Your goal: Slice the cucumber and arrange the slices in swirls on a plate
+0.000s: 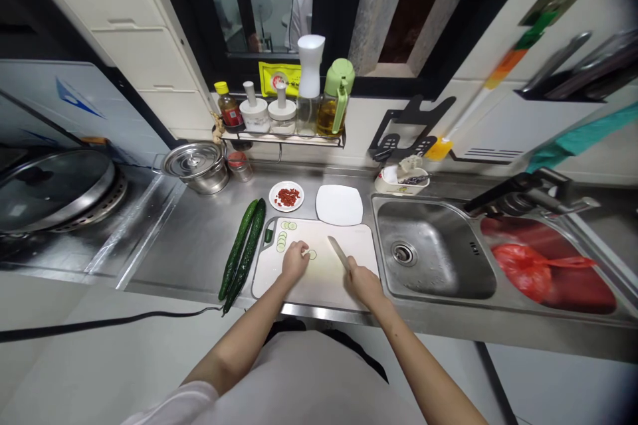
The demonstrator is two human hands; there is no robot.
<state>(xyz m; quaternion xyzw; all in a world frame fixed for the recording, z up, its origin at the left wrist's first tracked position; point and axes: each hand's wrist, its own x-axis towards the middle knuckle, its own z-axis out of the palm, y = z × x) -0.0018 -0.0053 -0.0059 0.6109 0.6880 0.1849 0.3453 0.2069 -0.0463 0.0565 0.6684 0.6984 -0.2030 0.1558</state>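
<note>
Pale shirt front [319, 385] nearest the camera in the head view, with bare forearms [246, 339] extended over the front edge of the worktop [187, 239]. Around the middle of the cutting board [323, 284], left hand [296, 260] with fingers curled together beside a thin cucumber slice [313, 254]; cannot tell whether pinching it or merely touching. Toward the board's right edge, right hand [363, 282] wrapped round a knife [339, 252], blade angled toward the far edge and leftward.

Likeliest trouble: a nicked fingertip, from swinging the blade left with those fingers so near (curled, at least, and safer than outstretched). Could also skid on the slice if wet. Near the board's far left corner, more slices [282, 241] and a short green piece [269, 236], easily scattered by a careless left hand. Beyond the left edge, two whole cucumbers [238, 252], tips at the worktop's front edge: could roll off after a knock from the left forearm. Behind the board's far edge, white plate [339, 204], liable to shift if pushed by a sliding board.
</note>
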